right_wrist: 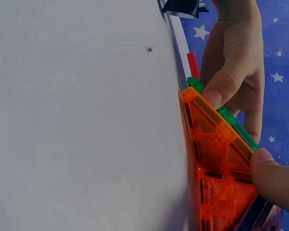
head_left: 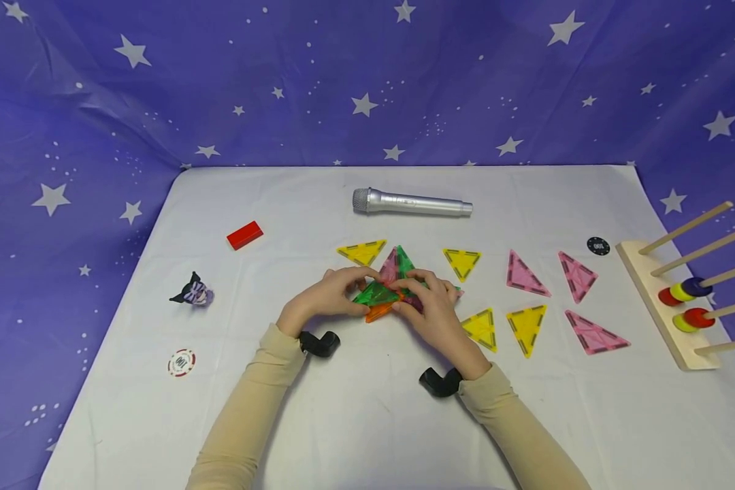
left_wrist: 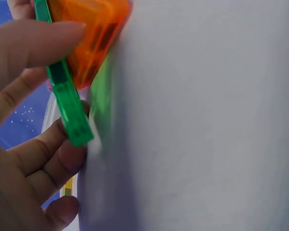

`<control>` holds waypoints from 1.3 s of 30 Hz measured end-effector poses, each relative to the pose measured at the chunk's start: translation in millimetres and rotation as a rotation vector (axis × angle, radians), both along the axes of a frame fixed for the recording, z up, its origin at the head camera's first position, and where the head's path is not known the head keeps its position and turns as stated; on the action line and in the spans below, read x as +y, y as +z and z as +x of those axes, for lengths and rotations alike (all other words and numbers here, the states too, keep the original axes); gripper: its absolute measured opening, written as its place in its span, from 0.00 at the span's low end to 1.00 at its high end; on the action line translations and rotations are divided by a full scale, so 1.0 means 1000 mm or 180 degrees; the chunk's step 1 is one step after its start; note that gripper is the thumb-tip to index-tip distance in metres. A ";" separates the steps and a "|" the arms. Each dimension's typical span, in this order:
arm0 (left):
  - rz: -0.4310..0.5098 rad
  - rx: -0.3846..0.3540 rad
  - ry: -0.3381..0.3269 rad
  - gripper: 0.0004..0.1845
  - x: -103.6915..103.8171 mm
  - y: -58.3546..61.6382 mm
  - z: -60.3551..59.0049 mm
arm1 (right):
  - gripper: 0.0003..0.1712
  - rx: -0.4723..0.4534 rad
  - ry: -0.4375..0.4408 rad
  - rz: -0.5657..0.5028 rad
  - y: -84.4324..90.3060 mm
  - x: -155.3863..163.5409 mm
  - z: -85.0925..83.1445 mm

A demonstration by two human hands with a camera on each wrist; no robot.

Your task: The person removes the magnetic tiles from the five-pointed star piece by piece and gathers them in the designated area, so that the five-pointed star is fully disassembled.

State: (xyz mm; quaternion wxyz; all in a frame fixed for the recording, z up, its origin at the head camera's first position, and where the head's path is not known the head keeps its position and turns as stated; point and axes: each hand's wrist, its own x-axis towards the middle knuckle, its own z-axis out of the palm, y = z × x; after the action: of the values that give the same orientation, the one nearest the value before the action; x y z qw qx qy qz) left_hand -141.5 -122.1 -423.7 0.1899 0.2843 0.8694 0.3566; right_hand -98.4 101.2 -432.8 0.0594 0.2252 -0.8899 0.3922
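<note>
Both hands are at a small raised cluster of translucent triangular magnetic tiles in the middle of the table. My left hand pinches a green triangle tile, its thumb on the near side and fingers behind. This green tile leans against an orange tile in the left wrist view. My right hand grips the cluster from the right, fingers bent over its top. Its thumb presses the corner where the green and orange tiles meet. Pink tile and another green tile form the back; the right hand partly hides the cluster.
Around the cluster lie yellow triangles and, farther right, pink triangles. A silver microphone is behind. At left are a red block, a small figure and a chip. A wooden peg rack stands right, near a black chip.
</note>
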 end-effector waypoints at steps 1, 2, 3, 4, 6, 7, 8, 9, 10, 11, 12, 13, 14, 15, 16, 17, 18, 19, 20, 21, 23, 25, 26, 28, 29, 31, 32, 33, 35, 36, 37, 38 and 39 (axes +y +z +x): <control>0.0018 -0.0030 -0.0005 0.27 0.000 0.000 0.000 | 0.16 -0.0004 -0.0004 0.0005 0.000 0.000 0.000; 0.0034 -0.0054 -0.0012 0.26 -0.001 -0.001 -0.001 | 0.16 -0.0007 -0.0010 0.0005 0.000 0.000 0.000; 0.0057 -0.0079 -0.0013 0.26 -0.002 -0.001 -0.001 | 0.16 -0.0009 -0.0011 -0.0001 0.000 0.000 0.000; 0.0085 -0.0105 -0.0015 0.26 -0.002 -0.001 -0.002 | 0.16 -0.0014 -0.0013 -0.0005 0.000 0.001 0.000; 0.0184 -0.0167 -0.0028 0.26 -0.004 -0.003 -0.002 | 0.15 -0.0022 -0.0013 -0.0018 0.000 0.001 0.000; 0.0249 -0.0201 -0.0032 0.25 -0.005 -0.004 -0.003 | 0.15 -0.0026 -0.0010 -0.0030 0.000 0.001 0.000; 0.0320 -0.0238 -0.0031 0.25 -0.006 -0.005 -0.004 | 0.15 -0.0030 -0.0008 -0.0042 0.000 0.001 0.000; 0.0393 -0.0276 -0.0032 0.25 -0.007 -0.006 -0.004 | 0.15 -0.0036 -0.0002 -0.0056 0.000 0.001 0.000; 0.0464 -0.0312 -0.0028 0.24 -0.008 -0.007 -0.005 | 0.15 -0.0043 0.0003 -0.0070 0.000 0.001 0.000; 0.0531 -0.0345 -0.0019 0.23 -0.009 -0.008 -0.005 | 0.15 -0.0048 0.0005 -0.0082 0.000 0.001 0.000; 0.0593 -0.0369 -0.0008 0.23 -0.010 -0.009 -0.006 | 0.15 -0.0052 0.0009 -0.0091 0.000 0.001 -0.001; 0.0662 -0.0398 0.0000 0.22 -0.011 -0.010 -0.006 | 0.15 -0.0060 0.0010 -0.0099 0.000 0.001 -0.001; 0.0726 -0.0423 0.0010 0.22 -0.012 -0.010 -0.006 | 0.15 -0.0068 0.0009 -0.0102 0.000 0.001 -0.001; 0.0789 -0.0439 0.0014 0.21 -0.013 -0.011 -0.006 | 0.15 -0.0072 0.0007 -0.0104 0.000 0.001 -0.001; 0.0859 -0.0463 0.0021 0.21 -0.013 -0.011 -0.006 | 0.15 -0.0076 0.0002 -0.0106 0.000 0.001 -0.001; 0.0926 -0.0492 0.0024 0.20 -0.014 -0.012 -0.006 | 0.15 -0.0079 0.0000 -0.0108 0.000 0.001 -0.001; 0.0974 -0.0518 0.0029 0.20 -0.014 -0.013 -0.005 | 0.15 -0.0081 0.0000 -0.0111 0.000 0.001 -0.001; 0.1006 -0.0542 0.0039 0.20 -0.015 -0.012 -0.005 | 0.15 -0.0083 0.0001 -0.0117 0.000 0.001 -0.001; 0.1016 -0.0560 0.0050 0.19 -0.016 -0.013 -0.004 | 0.15 -0.0082 0.0004 -0.0121 0.000 0.001 -0.001; 0.1013 -0.0576 0.0062 0.19 -0.016 -0.013 -0.003 | 0.15 -0.0078 0.0009 -0.0125 0.000 0.001 -0.001; 0.0991 -0.0600 0.0077 0.19 -0.017 -0.014 -0.003 | 0.15 -0.0070 0.0020 -0.0131 0.000 0.001 -0.001; 0.0974 -0.0596 0.0071 0.19 -0.018 -0.014 -0.002 | 0.15 -0.0062 0.0027 -0.0132 0.000 0.001 -0.001; 0.0980 -0.0594 0.0064 0.19 -0.018 -0.015 -0.002 | 0.14 -0.0059 0.0028 -0.0131 -0.001 0.001 -0.001; 0.1032 -0.0573 0.0024 0.19 -0.019 -0.016 -0.002 | 0.14 -0.0058 0.0033 -0.0133 -0.001 0.002 -0.001; 0.1062 -0.0560 0.0004 0.19 -0.019 -0.017 -0.003 | 0.14 -0.0060 0.0037 -0.0136 -0.001 0.002 -0.001; 0.1130 -0.0512 -0.0059 0.19 -0.021 -0.020 -0.004 | 0.14 -0.0062 0.0045 -0.0138 -0.001 0.001 -0.001; 0.1163 -0.0491 -0.0086 0.19 -0.021 -0.021 -0.004 | 0.14 -0.0061 0.0048 -0.0133 -0.001 0.001 -0.001; 0.1193 -0.0481 -0.0112 0.19 -0.022 -0.022 -0.004 | 0.14 -0.0060 0.0052 -0.0132 -0.001 0.001 -0.001; 0.1255 -0.0495 -0.0127 0.19 -0.023 -0.023 -0.004 | 0.14 -0.0057 0.0054 -0.0122 -0.001 0.001 -0.001; 0.1295 -0.0538 -0.0089 0.19 -0.024 -0.023 -0.004 | 0.14 -0.0054 0.0053 -0.0114 -0.001 0.001 -0.001; 0.1330 -0.0590 -0.0024 0.18 -0.025 -0.023 -0.003 | 0.14 -0.0050 0.0051 -0.0107 -0.001 0.001 -0.001; 0.1364 -0.0663 0.0065 0.18 -0.026 -0.023 -0.003 | 0.15 -0.0047 0.0048 -0.0103 0.000 0.001 -0.001; 0.1396 -0.0715 0.0145 0.18 -0.027 -0.023 -0.002 | 0.15 -0.0046 0.0043 -0.0104 0.000 0.001 -0.001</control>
State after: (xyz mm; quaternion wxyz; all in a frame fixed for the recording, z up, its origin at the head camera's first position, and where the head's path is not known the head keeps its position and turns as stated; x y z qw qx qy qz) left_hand -143.7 -149.2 -446.4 0.2110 0.2576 0.7509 0.5704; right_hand -99.6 102.3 -432.8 0.0540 0.2274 -0.8822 0.4087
